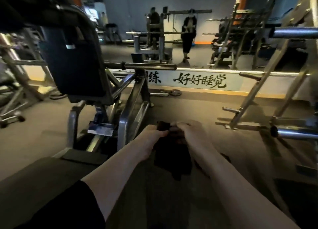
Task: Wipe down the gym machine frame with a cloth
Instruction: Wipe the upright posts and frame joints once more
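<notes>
A dark cloth (172, 158) hangs in front of me, held up by both hands at its top edge. My left hand (154, 131) grips the cloth's upper left part, fingers curled round it. My right hand (186, 128) pinches the upper right part. Both arms reach forward over the floor. The gym machine's silver metal frame (128, 108) stands just left of my hands, with a black padded seat back (74, 65) above it and a horizontal bar (142, 66) sticking out to the right.
A silver plate rack (258, 98) with pegs stands at the right, and chrome bars (296, 134) jut in from the right edge. A wall mirror (180, 39) behind reflects a person and other machines. A weight plate (175, 92) lies on the floor by the wall.
</notes>
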`<move>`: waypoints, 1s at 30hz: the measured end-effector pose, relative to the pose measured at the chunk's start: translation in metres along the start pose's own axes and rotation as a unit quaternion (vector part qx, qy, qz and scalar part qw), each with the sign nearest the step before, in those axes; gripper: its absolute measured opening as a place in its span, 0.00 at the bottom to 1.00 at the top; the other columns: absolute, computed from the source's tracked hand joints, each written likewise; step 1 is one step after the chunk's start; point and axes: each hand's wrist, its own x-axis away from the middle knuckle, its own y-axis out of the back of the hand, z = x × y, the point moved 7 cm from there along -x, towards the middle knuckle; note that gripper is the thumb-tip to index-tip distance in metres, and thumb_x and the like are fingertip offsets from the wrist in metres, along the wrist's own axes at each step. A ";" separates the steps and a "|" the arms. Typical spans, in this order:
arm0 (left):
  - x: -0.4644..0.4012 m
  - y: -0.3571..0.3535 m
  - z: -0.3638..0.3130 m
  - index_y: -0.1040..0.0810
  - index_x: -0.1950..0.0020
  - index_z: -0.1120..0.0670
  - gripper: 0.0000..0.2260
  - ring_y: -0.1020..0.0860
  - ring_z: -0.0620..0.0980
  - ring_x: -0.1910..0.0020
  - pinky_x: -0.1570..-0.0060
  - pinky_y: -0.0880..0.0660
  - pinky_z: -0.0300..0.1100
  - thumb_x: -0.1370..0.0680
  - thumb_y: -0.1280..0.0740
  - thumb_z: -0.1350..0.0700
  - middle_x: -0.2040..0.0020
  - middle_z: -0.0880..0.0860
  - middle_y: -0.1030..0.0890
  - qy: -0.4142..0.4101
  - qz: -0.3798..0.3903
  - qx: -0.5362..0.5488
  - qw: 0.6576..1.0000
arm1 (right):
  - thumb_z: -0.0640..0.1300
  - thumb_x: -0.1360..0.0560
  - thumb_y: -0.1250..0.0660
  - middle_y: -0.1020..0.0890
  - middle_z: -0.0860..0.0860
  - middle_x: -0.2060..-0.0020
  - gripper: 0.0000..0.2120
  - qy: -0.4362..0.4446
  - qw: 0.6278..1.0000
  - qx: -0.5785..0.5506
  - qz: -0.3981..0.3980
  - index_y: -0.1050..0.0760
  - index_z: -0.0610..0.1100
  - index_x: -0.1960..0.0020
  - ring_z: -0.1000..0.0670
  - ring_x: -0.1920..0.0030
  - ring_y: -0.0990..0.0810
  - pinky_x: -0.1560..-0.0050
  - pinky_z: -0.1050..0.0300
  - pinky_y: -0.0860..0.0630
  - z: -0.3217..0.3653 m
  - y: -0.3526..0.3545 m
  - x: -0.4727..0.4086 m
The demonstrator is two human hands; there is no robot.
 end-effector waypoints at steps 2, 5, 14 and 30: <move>-0.025 0.021 -0.018 0.21 0.44 0.58 0.07 0.19 0.51 0.56 0.59 0.24 0.40 0.22 0.34 0.62 0.54 0.55 0.18 -0.027 -0.026 -0.048 0.998 | 0.39 0.24 0.33 0.19 0.56 0.54 0.09 0.074 0.992 0.098 0.000 0.19 0.46 0.46 0.58 0.51 0.21 0.56 0.71 0.26 0.010 0.001 -0.037; -0.063 0.034 -0.058 0.21 0.44 0.54 0.08 0.20 0.54 0.46 0.46 0.24 0.47 0.20 0.36 0.61 0.46 0.56 0.18 -0.063 0.032 -0.061 0.996 | 0.36 0.29 0.28 0.26 0.57 0.42 0.27 0.109 0.985 0.112 0.077 0.29 0.51 0.34 0.57 0.42 0.29 0.48 0.67 0.30 0.018 -0.006 -0.098; -0.213 0.062 -0.162 0.19 0.46 0.54 0.10 0.20 0.53 0.43 0.37 0.27 0.52 0.23 0.34 0.65 0.47 0.54 0.17 -0.149 0.057 -0.108 0.981 | 0.34 0.31 0.27 0.15 0.46 0.51 0.15 0.024 0.988 -0.074 0.134 0.21 0.42 0.46 0.46 0.46 0.18 0.41 0.46 0.24 0.032 -0.001 -0.280; -0.453 0.147 -0.232 0.29 0.54 0.50 0.18 0.21 0.55 0.50 0.51 0.23 0.49 0.28 0.35 0.74 0.53 0.55 0.22 -0.169 -0.265 -0.099 0.944 | 0.27 0.27 0.37 0.24 0.46 0.51 0.15 0.139 0.971 -0.001 0.196 0.30 0.46 0.50 0.45 0.49 0.22 0.54 0.51 0.20 0.078 -0.034 -0.594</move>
